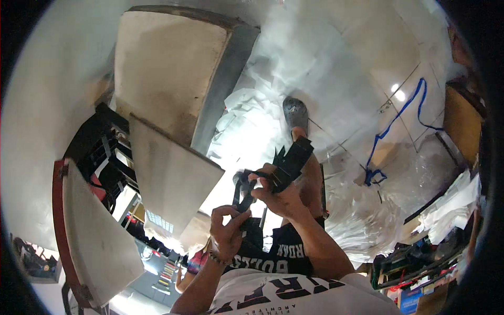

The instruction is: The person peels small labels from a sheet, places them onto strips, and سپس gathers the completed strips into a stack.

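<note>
My right hand (pixel 280 193) grips a bundle of flat black strips (pixel 293 163), perhaps fabric or straps, whose ends stick out unevenly past the fingers. A narrow black band (pixel 245 201) hangs in a bend from this bundle. Between thumb and fingers, my left hand (pixel 228 232) pinches the band's lower end. Both hands are above my lap, the right one higher and farther out. Beyond them lies a brightly lit heap of white sheet-like material (pixel 252 122), its detail washed out by glare.
Large pale panels or table tops (pixel 169 71) stand to the left. A blue cord (pixel 388 128) trails over the tiled floor on the right. Clear plastic wrap (pixel 354 216) is bunched beside my leg. Shelves with mixed goods (pixel 417 264) are at lower right. Another person's sleeve (pixel 197 263) shows at lower left.
</note>
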Motion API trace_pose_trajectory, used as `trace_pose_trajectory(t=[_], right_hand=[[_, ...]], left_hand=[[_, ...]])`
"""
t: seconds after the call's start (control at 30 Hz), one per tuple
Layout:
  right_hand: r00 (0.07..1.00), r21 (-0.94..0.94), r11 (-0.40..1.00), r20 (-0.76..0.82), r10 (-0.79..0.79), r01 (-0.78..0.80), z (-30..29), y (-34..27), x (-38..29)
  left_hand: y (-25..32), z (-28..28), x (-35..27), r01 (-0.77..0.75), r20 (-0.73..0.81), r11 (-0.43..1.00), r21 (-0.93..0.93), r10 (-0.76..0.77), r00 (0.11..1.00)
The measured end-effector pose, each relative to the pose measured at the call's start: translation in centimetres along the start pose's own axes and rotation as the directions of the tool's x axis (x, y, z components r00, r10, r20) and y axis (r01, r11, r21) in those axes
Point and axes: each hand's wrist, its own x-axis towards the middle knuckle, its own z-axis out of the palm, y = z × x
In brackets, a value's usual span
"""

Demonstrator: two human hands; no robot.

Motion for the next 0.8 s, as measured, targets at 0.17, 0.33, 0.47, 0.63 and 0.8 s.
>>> trace_pose_trajectory(t=[0.17, 0.33, 0.47, 0.63, 0.8], right_hand=[[0.976, -0.097, 0.986, 0.184, -0.114, 0.133, 4.6, -1.2, -5.2], [0.898, -0.067, 0.953, 0.359, -0.253, 0.295, 10.8, 0.4, -12.2], [0.835, -0.001, 0.946, 0.471, -0.285, 0.323, 19.0, 3.4, -18.7], [0.863, 0.049, 0.980, 0.468, -0.191, 0.191, 28.1, 8.9, -27.8], [0.776, 0.519, 0.848, 0.576, -0.255, -0.108, 33.0, 15.5, -33.0]], left_hand=[[-0.1, -3.4, -6.2, -0.166, -0.059, 0.985, -0.043, 0.163, 0.985], [-1.0, -7.7, -15.5, -0.361, -0.137, 0.915, -0.180, 0.341, 0.930], [-4.8, -10.4, -23.9, -0.539, -0.179, 0.820, -0.193, 0.511, 0.841], [-9.5, -14.3, -32.8, -0.680, -0.309, 0.715, -0.162, 0.617, 0.723], [-13.0, -16.1, -41.0, -0.563, -0.442, 0.807, -0.179, 0.446, 0.778]])
